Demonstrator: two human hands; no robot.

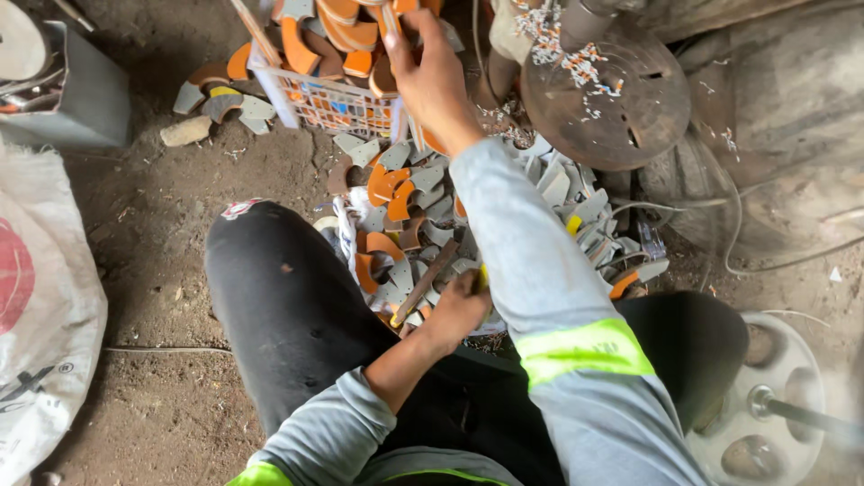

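The person sits on a dirt floor, knees apart, with a pile of curved orange and grey pieces heaped between the legs so both hands reach it without leaning.

The right hand stretches out to 12 o'clock, over the front rim of a white basket already loaded with orange pieces. Its fingers close on a flat piece at the top of the load, gripping it by the edge; the arm is nearly straight, since the basket stands beyond the pile.

The left hand rests low at the near edge of the pile, around 6 o'clock from the basket. It curls around a dark stick that slants into the heap, though how tightly is hard to tell, as the fingers are partly hidden.

At 2 o'clock stands a rusty disc strewn with shavings. A sack lies at 9 o'clock, a pale wheel at 4 o'clock.
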